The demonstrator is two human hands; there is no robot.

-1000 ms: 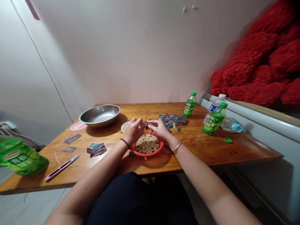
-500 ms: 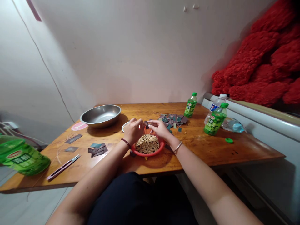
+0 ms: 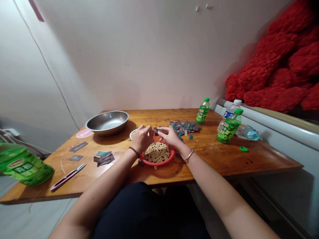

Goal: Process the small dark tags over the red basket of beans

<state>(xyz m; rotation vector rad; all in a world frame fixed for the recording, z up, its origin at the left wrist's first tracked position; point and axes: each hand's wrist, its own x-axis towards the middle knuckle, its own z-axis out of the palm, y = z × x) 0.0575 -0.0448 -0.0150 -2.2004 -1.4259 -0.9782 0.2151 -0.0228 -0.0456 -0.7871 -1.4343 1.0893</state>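
Observation:
Above the far rim of a red plastic basket [image 3: 171,157], my left hand [image 3: 141,136] and my right hand [image 3: 169,136] meet, fingers pinched. Between their fingertips is a small dark flat piece [image 3: 156,130], like those on the table. The basket is filled with pale beads [image 3: 157,151], some black ones among them. Behind my right hand lies a loose pile of dark brown and green flat pieces [image 3: 185,126]. A white bowl [image 3: 131,134] is partly hidden behind my left hand. Nearer my left forearm is a small stack of flat pieces [image 3: 104,158].
A steel basin [image 3: 107,122] stands at the back left. Pink-handled scissors [image 3: 67,177] and a big green bottle [image 3: 25,166] are at the left. Green bottles [image 3: 203,113], a clear bottle [image 3: 234,105] and a green cap [image 3: 243,149] stand or lie right. Red bundles [image 3: 274,73] are piled beyond.
The dark piece between my fingertips has tilted a little more upright. Both hands keep almost the same place over the basket.

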